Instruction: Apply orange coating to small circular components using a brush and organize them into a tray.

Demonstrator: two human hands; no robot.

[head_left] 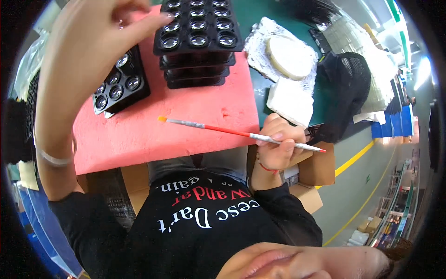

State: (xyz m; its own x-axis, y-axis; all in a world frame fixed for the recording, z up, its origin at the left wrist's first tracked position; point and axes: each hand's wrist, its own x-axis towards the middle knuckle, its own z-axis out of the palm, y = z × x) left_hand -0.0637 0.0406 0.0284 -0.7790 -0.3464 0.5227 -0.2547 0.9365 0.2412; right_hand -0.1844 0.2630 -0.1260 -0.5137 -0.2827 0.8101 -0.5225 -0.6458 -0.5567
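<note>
A rectangular sheet of pink foam lies across the counter, which is green where it shows beyond the sheet's right edge. The right hand, by the sheet's near right corner, grips a slim red-and-silver paintbrush with yellowish bristles; the brush reaches over the sheet's near part. The left hand, above the sheet's far left, has a fingertip at the top tray's edge; whether it grasps anything cannot be told.

A sideways nudge from that fingertip could topple the stack of black plastic trays on the sheet's far half, or smudge a lens. Loosely held, the long brush could swing into one.

The top tray has rows of three round wells, each clearly visible one holding a shiny, clear domed lens. A separate black tray, angled on the sheet's left, holds similar round lenses.
</note>
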